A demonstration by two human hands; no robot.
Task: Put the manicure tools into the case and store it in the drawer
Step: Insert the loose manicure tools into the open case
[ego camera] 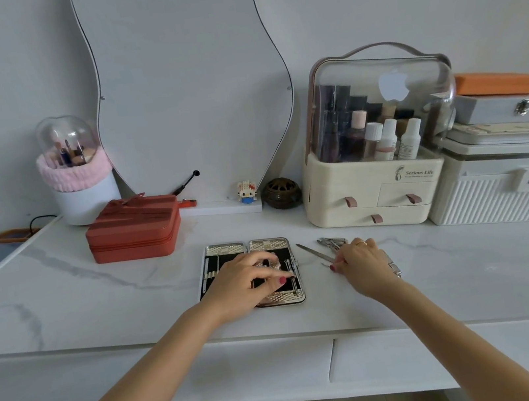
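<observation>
On the marble desk the manicure case lies open and flat; left hand rests over its right half, fingers curled, pinching a thin tool. Right hand, beside the case, pinches the nail file; nippers lie just beyond.

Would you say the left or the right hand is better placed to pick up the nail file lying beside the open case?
The right hand. It already rests at the nail file and the loose clippers, right of the open case. The left hand is busy over the case's right half.
</observation>
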